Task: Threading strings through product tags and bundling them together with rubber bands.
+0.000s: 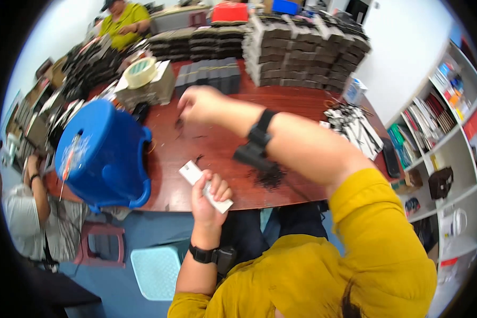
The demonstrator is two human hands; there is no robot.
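Note:
My left hand (211,195) is wrapped round a narrow white card strip (191,171) near the table's front edge; both ends of the strip stick out past the fingers. Reaching across the table, my right hand (201,104) is blurred, its fingers curled in. Thin dark strands (179,124) show just below those fingertips; whether they are pinched or lie on the table is hard to make out. Under my right forearm lies a small heap of black strings (269,177). A short black string (199,158) is beside the strip's upper end.
A blue plastic stool (108,153) stands at the left, near a tape roll (141,72) on a stack of card. Grey boxes (209,74) and tall stacks (302,50) line the back. White strips with black strings (352,127) lie right. Two people work at the left.

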